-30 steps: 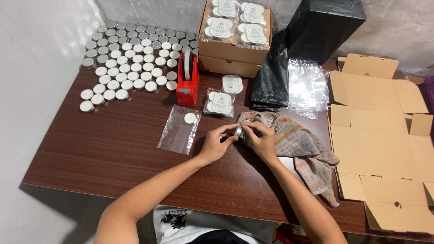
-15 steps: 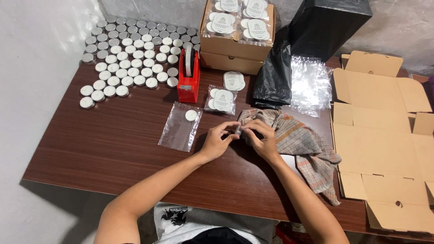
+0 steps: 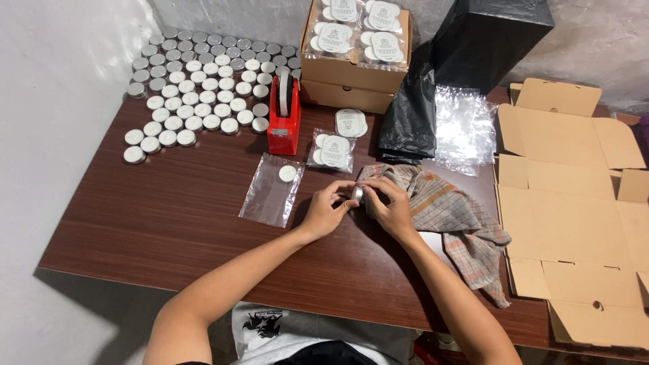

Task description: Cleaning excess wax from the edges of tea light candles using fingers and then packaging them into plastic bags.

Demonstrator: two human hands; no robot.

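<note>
Pinching one small round tin (image 3: pixel 357 194) on edge between them, left hand (image 3: pixel 326 209) and right hand (image 3: pixel 391 206) meet above the tabletop (image 3: pixel 169 223) (checked cloth (image 3: pixel 449 213) just right).

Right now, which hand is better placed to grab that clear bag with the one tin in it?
Left. The left hand sits right beside the clear bag on its side, while the right hand is farther off against the checked cloth. Both hold a small tin.
</note>
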